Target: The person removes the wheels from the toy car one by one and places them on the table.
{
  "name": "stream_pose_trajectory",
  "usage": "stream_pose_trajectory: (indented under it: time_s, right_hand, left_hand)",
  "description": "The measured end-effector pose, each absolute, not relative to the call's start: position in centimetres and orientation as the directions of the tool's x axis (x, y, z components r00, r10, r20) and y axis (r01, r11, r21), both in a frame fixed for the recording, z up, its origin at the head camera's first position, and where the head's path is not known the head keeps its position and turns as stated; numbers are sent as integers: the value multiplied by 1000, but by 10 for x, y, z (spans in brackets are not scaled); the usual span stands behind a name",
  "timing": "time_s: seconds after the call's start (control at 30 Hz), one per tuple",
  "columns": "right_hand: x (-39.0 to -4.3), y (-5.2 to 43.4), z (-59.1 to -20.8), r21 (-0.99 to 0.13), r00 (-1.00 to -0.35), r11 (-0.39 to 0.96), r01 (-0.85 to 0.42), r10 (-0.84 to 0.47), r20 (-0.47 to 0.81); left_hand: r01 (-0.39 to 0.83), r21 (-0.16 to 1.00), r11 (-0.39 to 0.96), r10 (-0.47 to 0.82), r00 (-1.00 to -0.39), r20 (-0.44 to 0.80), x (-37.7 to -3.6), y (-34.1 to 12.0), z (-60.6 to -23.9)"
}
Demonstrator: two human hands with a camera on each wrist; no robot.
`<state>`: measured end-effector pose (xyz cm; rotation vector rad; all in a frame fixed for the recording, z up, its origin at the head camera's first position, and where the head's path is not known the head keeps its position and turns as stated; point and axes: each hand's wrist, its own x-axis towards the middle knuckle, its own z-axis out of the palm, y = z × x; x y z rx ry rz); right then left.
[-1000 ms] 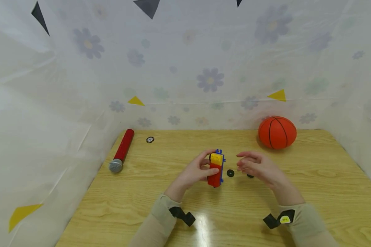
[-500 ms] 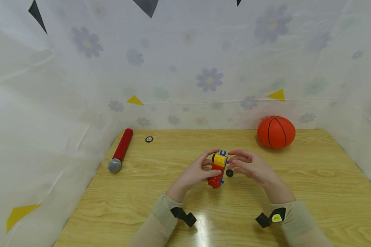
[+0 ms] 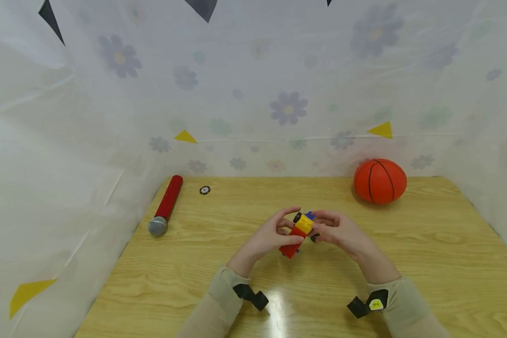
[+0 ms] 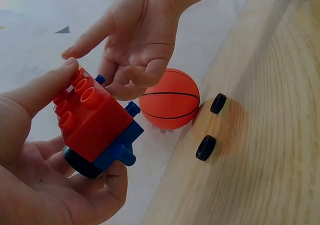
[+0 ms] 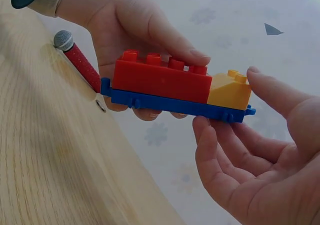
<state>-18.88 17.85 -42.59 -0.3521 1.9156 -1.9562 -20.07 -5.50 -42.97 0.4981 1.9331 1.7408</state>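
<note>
Toy car (image 5: 165, 82) in left hand (image 3: 268, 236) swung toward right hand (image 3: 343, 235), table edges (image 3: 257, 179) far.

Our left hand (image 3: 263, 238) grips, our right hand (image 3: 344, 234) faces it, fingers (image 5: 207, 157) bent, both forearms (image 3: 214, 303) angled inward.

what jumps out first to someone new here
Probably the bright orange-red ball with black lines, at the back right of the light wood-grained table. Next, the red, yellow and blue plastic block vehicle between the left hand and right hand, then the red microphone with grey mesh head, at the table's left.
</note>
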Motion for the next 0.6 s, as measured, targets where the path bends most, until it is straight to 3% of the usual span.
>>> stream_pose_trajectory:
  time_s: [0.6]
  right_hand:
    - [-184, 184, -421, -996, -929, -47, 76, -367, -53]
  left_hand:
    - [-28, 993, 119, 555, -827, -90, -206, -59, -428]
